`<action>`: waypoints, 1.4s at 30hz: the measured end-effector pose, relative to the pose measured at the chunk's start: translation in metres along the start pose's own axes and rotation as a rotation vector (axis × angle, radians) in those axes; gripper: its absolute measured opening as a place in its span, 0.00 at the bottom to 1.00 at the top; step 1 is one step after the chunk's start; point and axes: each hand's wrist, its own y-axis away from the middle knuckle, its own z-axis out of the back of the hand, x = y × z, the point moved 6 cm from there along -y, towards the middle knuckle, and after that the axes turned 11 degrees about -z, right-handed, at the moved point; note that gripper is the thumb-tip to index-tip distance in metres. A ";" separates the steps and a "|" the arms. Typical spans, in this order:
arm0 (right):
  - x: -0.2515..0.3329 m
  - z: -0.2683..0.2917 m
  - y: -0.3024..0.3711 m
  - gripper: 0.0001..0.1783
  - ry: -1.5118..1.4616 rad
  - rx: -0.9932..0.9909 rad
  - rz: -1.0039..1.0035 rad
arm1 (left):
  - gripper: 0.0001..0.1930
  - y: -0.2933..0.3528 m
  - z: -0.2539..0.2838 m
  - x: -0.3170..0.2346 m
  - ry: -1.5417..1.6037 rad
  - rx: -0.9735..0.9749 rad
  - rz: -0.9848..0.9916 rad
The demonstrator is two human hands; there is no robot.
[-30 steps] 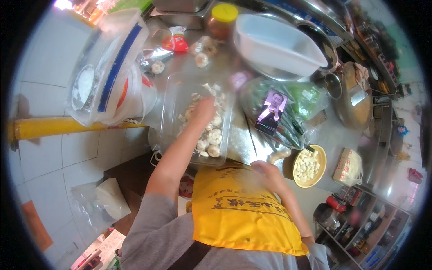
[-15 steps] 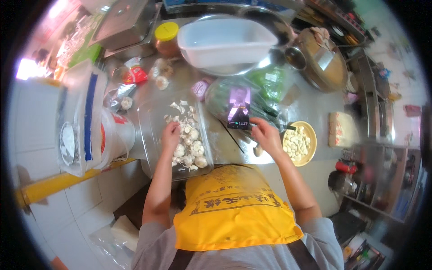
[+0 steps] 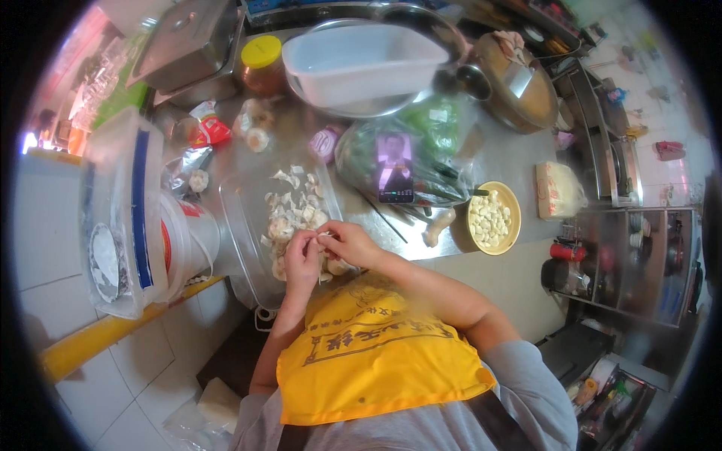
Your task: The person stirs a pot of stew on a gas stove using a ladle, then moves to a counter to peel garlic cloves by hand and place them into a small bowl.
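Note:
Both hands meet over a clear plastic tray (image 3: 235,244) of garlic bulbs and loose skins (image 3: 295,209). My left hand (image 3: 301,259) has its fingers closed, thumb and fingertips pinched together. Against it, my right hand (image 3: 352,245) pinches too, its forearm reaching across the apron. Between the fingertips shows a small whitish garlic clove (image 3: 325,234), partly covered by the fingers. Some bulbs beneath are hidden by the hands. To the right, a yellow bowl (image 3: 516,219) holds peeled garlic cloves (image 3: 490,216).
A lit phone (image 3: 395,169) leans on bagged green vegetables (image 3: 357,161). Near the counter's front edge lie a tan ginger-like piece (image 3: 438,225) and a thin dark stick (image 3: 386,221). A white tub (image 3: 361,71) stands at the back; a white bucket (image 3: 194,233) is at left.
My right hand has left the phone's side and swung left to join my left hand over the tray. The left hand has come slightly right and nearer. The whole view has shifted a little.

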 end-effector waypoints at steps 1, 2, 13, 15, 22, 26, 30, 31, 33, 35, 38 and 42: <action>0.000 -0.002 0.000 0.12 -0.006 -0.019 -0.009 | 0.03 -0.001 0.002 -0.006 -0.008 -0.013 -0.011; 0.000 -0.003 0.002 0.11 -0.012 -0.039 -0.017 | 0.02 0.000 0.004 -0.004 0.003 -0.016 0.065; -0.025 -0.028 -0.012 0.10 -0.398 0.110 -0.094 | 0.06 0.006 0.030 -0.029 -0.332 0.034 -0.034; -0.025 -0.027 -0.008 0.11 -0.485 0.118 -0.153 | 0.06 0.002 0.029 -0.034 -0.301 0.057 -0.023; -0.015 -0.033 0.001 0.12 -0.629 0.255 -0.150 | 0.04 0.012 0.042 -0.004 0.471 -0.187 0.320; -0.001 -0.036 0.007 0.11 -0.597 0.231 -0.076 | 0.06 0.015 0.070 0.011 0.154 -0.240 0.306; 0.001 -0.033 0.005 0.08 -0.490 0.123 0.048 | 0.08 0.006 0.055 -0.043 -0.529 -0.091 -0.261; 0.004 -0.034 0.007 0.07 -0.377 0.084 0.085 | 0.08 0.008 0.048 -0.047 -0.504 -0.062 -0.236; 0.012 -0.034 0.014 0.06 -0.147 0.001 0.158 | 0.09 0.007 0.037 -0.053 -0.462 0.019 -0.146; 0.014 -0.036 0.019 0.06 -0.032 -0.020 0.144 | 0.11 0.004 0.025 -0.054 -0.425 0.127 -0.016; 0.014 -0.038 0.022 0.06 -0.061 0.062 0.087 | 0.16 0.010 0.028 -0.033 -0.276 0.068 -0.079; -0.003 -0.035 0.019 0.05 -0.251 0.164 -0.004 | 0.19 0.014 0.020 -0.033 -0.238 0.095 -0.050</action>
